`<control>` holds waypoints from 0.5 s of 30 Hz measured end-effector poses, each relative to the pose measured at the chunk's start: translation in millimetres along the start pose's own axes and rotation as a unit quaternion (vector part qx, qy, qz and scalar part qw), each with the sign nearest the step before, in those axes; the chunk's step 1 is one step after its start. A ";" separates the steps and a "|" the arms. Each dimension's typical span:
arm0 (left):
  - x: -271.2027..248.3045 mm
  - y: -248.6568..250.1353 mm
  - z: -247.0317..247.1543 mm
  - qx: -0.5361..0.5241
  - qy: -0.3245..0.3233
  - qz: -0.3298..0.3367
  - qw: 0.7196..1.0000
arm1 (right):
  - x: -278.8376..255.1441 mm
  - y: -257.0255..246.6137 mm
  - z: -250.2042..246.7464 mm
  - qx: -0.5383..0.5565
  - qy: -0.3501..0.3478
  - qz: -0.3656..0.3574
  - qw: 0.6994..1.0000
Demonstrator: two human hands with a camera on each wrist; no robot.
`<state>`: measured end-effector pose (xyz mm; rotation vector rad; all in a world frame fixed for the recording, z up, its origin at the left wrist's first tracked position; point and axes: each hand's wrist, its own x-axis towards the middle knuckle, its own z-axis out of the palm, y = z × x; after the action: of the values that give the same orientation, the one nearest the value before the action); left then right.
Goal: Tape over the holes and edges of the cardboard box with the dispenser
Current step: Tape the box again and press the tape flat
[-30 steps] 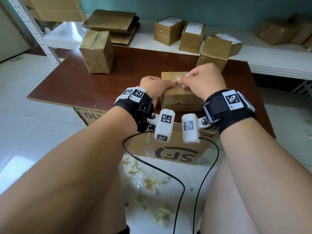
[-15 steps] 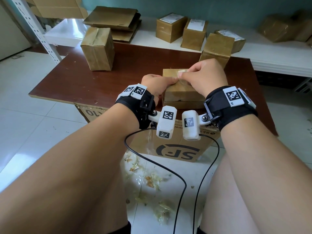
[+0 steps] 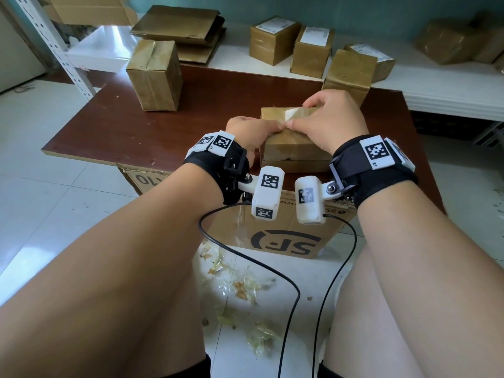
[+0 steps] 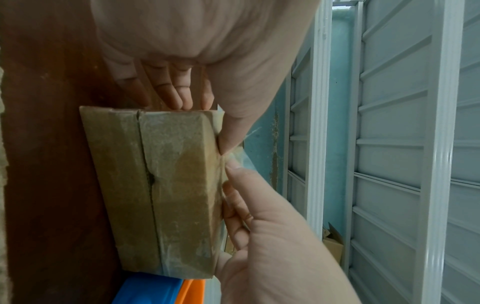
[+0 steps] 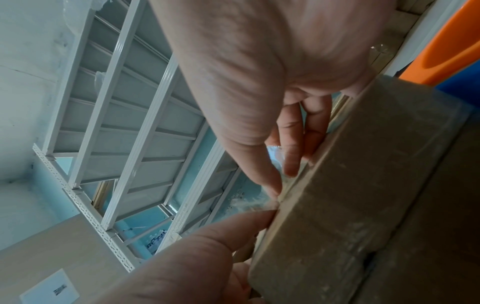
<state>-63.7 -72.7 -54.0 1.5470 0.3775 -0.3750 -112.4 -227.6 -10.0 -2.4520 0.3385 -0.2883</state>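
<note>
A small cardboard box (image 3: 289, 148), wrapped in clear tape, lies near the front edge of the brown table (image 3: 136, 126). My left hand (image 3: 272, 129) grips its left end. In the left wrist view the fingers (image 4: 176, 90) lie down that end and the thumb (image 4: 233, 131) presses on the top edge. My right hand (image 3: 296, 120) pinches a loose strip of clear tape (image 3: 293, 113) at the same edge, thumb tip against my left thumb. The box (image 5: 363, 205) and the stretched tape (image 5: 249, 203) also show in the right wrist view. No dispenser is in sight.
Taped boxes stand on the table at the back left (image 3: 154, 75) and back right (image 3: 349, 69), more on the white shelf (image 3: 436, 94). A blue and orange plastic object (image 4: 155, 288) lies beside the box. A large SF carton (image 3: 286, 236) sits under the table; tape scraps litter the floor.
Both hands have stayed on the box's top edge. The right hand's fingers have reached slightly farther over the top, and more of the clear strip shows there.
</note>
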 end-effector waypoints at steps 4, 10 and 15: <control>-0.1 0.5 0.6 0.000 0.007 -0.004 1.000 | 0.0 -0.4 0.3 -0.010 0.003 0.000 1.000; -0.8 1.7 1.6 0.001 0.011 -0.005 1.000 | -0.4 -2.7 -0.2 -0.019 0.004 0.006 1.000; -4.1 1.6 1.3 -0.004 0.015 -0.013 1.000 | -0.8 -1.3 -0.3 -0.041 -0.008 0.006 0.999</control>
<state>-66.7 -74.0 -50.7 1.5426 0.4217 -0.3714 -113.0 -226.4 -9.1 -2.5312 0.3657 -0.2547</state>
